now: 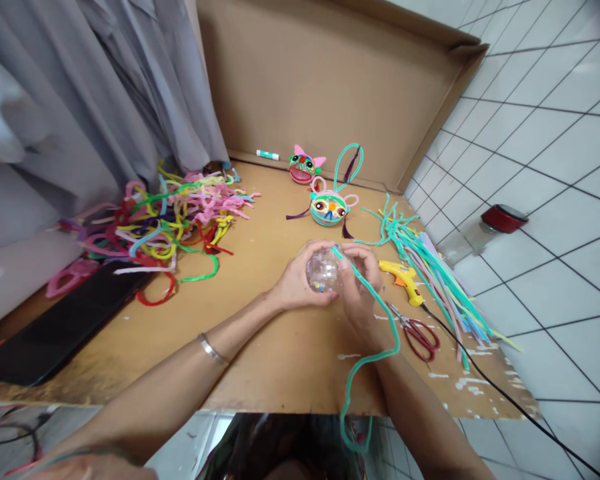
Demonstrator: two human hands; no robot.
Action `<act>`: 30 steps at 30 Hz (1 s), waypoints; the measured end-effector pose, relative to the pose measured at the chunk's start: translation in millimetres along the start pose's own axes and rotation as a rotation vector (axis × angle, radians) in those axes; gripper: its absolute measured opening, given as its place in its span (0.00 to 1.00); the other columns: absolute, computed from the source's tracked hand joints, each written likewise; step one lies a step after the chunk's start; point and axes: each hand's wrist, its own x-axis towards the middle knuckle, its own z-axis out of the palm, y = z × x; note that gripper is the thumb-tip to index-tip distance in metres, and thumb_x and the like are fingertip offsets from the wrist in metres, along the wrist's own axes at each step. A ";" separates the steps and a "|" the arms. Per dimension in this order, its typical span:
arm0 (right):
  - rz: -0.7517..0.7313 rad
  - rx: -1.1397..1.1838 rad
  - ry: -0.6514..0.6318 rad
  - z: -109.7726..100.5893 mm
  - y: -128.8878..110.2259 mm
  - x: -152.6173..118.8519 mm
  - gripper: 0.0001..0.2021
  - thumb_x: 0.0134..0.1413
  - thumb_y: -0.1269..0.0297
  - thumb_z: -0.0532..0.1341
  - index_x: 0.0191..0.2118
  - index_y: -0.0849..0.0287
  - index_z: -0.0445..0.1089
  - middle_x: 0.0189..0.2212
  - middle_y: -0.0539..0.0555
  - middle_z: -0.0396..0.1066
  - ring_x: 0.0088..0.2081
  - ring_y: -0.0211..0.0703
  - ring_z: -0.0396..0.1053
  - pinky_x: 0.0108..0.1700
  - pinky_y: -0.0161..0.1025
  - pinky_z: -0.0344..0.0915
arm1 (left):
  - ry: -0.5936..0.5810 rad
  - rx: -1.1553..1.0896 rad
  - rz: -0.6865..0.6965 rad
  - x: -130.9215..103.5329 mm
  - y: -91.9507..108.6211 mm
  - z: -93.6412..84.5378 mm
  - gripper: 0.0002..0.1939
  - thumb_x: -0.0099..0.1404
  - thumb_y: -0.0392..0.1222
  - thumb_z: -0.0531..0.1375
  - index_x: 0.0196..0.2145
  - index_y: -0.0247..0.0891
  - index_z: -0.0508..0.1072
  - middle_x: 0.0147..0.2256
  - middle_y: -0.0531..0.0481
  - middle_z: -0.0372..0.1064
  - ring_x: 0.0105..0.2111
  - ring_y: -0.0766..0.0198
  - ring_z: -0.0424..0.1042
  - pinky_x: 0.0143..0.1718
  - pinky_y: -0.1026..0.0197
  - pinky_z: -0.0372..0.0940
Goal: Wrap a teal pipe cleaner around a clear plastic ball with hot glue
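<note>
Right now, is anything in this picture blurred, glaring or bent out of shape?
In the head view: bright glints on the clear ball; the gray curtain looking soft toward the far left; the wall tiles stretched near the right edge.

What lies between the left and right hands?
In the head view, the clear ball and the upper end of the turquoise fuzzy stem.

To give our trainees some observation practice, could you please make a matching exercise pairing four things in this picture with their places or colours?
Things:
1. Clear ball
2. Glue gun
3. Scissors
4. Teal fuzzy strip

Places or colours:
A. Red handles
B. Hanging past the table's front edge
C. Yellow body
D. Cupped in the left hand

Pairs: 1-D, 2-C, 3-A, 4-B
</note>
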 end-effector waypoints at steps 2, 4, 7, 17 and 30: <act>-0.004 0.029 0.009 0.3 -0.5 0.0 0.04 0.61 0.61 0.59 0.38 0.55 0.69 0.41 0.54 0.73 0.46 0.45 0.72 0.50 0.45 0.70 | 0.000 0.003 0.009 0.0 -0.9 -0.1 0.41 0.45 0.47 0.73 0.56 0.39 0.65 0.54 0.40 0.68 0.56 0.48 0.69 0.61 0.47 0.64; -0.013 0.028 0.016 1.5 0.7 -0.3 0.04 0.62 0.62 0.60 0.36 0.55 0.69 0.39 0.53 0.73 0.45 0.44 0.72 0.49 0.44 0.69 | -0.002 0.000 0.026 -0.6 -1.5 0.0 0.41 0.46 0.47 0.73 0.56 0.39 0.65 0.55 0.40 0.67 0.56 0.48 0.69 0.61 0.47 0.64; 0.002 0.066 0.088 5.3 5.8 -2.1 0.05 0.65 0.62 0.58 0.36 0.55 0.68 0.39 0.52 0.72 0.44 0.42 0.72 0.47 0.43 0.69 | -0.002 0.016 0.040 -1.8 -1.5 0.6 0.42 0.47 0.47 0.73 0.57 0.39 0.64 0.55 0.39 0.67 0.56 0.48 0.69 0.61 0.46 0.64; -0.101 -0.098 0.167 9.7 6.9 -6.0 0.04 0.65 0.64 0.57 0.36 0.55 0.65 0.38 0.52 0.71 0.41 0.41 0.72 0.44 0.42 0.69 | 0.015 0.107 0.060 -4.4 -6.4 4.2 0.44 0.45 0.45 0.71 0.59 0.43 0.61 0.56 0.41 0.66 0.56 0.47 0.70 0.59 0.43 0.67; -0.118 -0.206 0.196 13.3 2.6 -5.0 0.06 0.62 0.66 0.58 0.31 0.54 0.65 0.34 0.51 0.72 0.37 0.42 0.71 0.41 0.41 0.68 | 0.026 0.158 0.137 -4.5 -12.2 6.1 0.41 0.47 0.43 0.70 0.59 0.45 0.61 0.56 0.42 0.65 0.56 0.47 0.69 0.59 0.43 0.66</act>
